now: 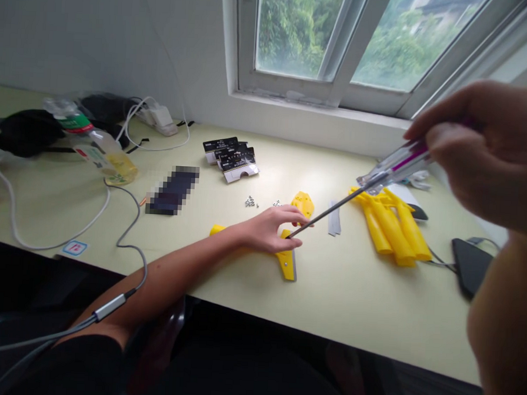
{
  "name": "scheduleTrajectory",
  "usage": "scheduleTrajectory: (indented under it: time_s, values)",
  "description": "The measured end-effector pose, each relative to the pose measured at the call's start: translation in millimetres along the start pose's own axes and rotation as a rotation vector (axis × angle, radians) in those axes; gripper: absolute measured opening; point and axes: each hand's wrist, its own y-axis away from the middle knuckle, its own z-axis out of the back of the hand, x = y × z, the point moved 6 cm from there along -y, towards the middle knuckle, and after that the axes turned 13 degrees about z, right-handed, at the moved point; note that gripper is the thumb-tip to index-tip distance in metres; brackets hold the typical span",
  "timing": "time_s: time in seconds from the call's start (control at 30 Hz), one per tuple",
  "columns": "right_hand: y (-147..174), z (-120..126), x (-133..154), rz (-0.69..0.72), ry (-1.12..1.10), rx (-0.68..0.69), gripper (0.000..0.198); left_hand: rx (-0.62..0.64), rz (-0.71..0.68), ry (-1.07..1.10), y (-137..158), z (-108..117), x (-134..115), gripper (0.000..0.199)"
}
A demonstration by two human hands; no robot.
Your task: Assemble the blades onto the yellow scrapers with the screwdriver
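Observation:
My right hand [491, 144], close to the camera, is closed around the clear and purple handle of a screwdriver [329, 210]. Its long metal shaft slants down to the left, and the tip meets a yellow scraper [286, 260] lying on the table. The scraper's head has a grey blade along one edge and a screw showing in it. My left hand [275, 227] grips the scraper, thumb and fingers on either side of the screwdriver tip. Part of the scraper is hidden under the hand and forearm; a yellow end [217, 230] shows beyond the wrist.
Small screws [250, 201] lie behind my left hand, near yellow plates [303, 205] and loose blades [334, 218]. Yellow handles [392, 228] and a black phone [472, 267] are at right. Black boxes [232, 159], a bottle [100, 153] and cables [132, 226] are farther left.

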Motion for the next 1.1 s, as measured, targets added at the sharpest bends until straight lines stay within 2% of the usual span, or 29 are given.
scheduleTrajectory:
  time_s: [0.1, 0.23, 0.33, 0.4, 0.47, 0.67, 0.9, 1.1]
  values:
    - [8.6, -5.5, -2.6, -0.045, 0.032, -0.013, 0.017, 0.12, 0.018, -0.025, 2.6, 4.9, -3.5, 0.032]
    - [12.8, -13.0, -3.8, -0.05, 0.032, -0.077, 0.013, 0.22, 0.132, -0.179, 12.9, 19.3, -4.1, 0.027]
    - [14.3, -22.7, 1.8, 0.035, -0.044, -0.099, 0.014, 0.282, 0.217, -0.342, 25.2, 22.4, 0.5, 0.046]
    - [15.1, -27.8, 9.4, 0.108, -0.074, -0.109, 0.014, 0.317, 0.226, -0.398, 31.1, 17.3, 5.1, 0.06]
    - [15.6, -30.2, 17.5, 0.165, -0.081, -0.137, 0.014, 0.347, 0.207, -0.424, 33.3, 8.2, 10.6, 0.062]
    - [16.6, -32.2, 28.3, 0.226, -0.08, -0.22, 0.015, 0.312, 0.175, -0.419, 27.6, -4.8, 20.2, 0.029]
    - [14.7, -41.1, 25.8, 0.211, -0.08, -0.16, 0.015, 0.301, 0.171, -0.384, 27.7, -4.8, 21.0, 0.028]
    - [15.9, -40.0, 26.3, 0.279, -0.085, -0.199, 0.016, 0.296, 0.178, -0.364, 27.4, -4.7, 22.2, 0.026]
